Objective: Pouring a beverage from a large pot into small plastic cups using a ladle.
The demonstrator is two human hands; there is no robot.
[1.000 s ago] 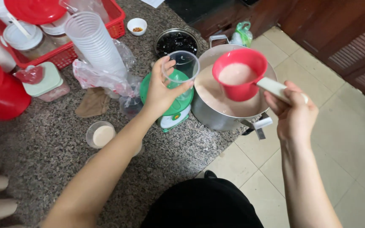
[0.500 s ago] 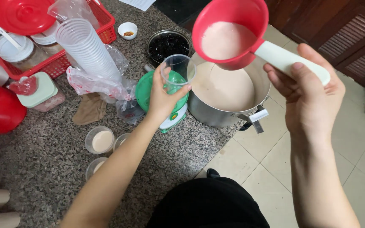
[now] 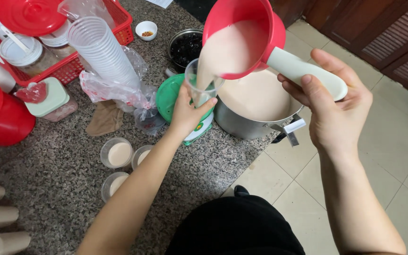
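The right hand (image 3: pixel 336 111) is wrapped around the white handle of a red ladle-shaped scoop (image 3: pixel 244 35), which is tilted so that a stream of pale beige liquid runs from its lip into a clear plastic cup (image 3: pixel 201 87). The left hand (image 3: pixel 187 113) grips that cup from below and the side, holding it upright over a green-topped kitchen scale (image 3: pixel 178 106) on the speckled granite surface (image 3: pixel 48 189). Just beside the cup, at the edge of the surface, stands a steel pot (image 3: pixel 256 111) filled with the same beige liquid. Three filled cups (image 3: pixel 119 153) sit in a cluster near the left forearm. Farther back lie a stack of clear cups (image 3: pixel 102 52) in a plastic bag, a red basket (image 3: pixel 72 68), a dark bowl of black jelly (image 3: pixel 185 47) and a red bucket (image 3: pixel 1 113).
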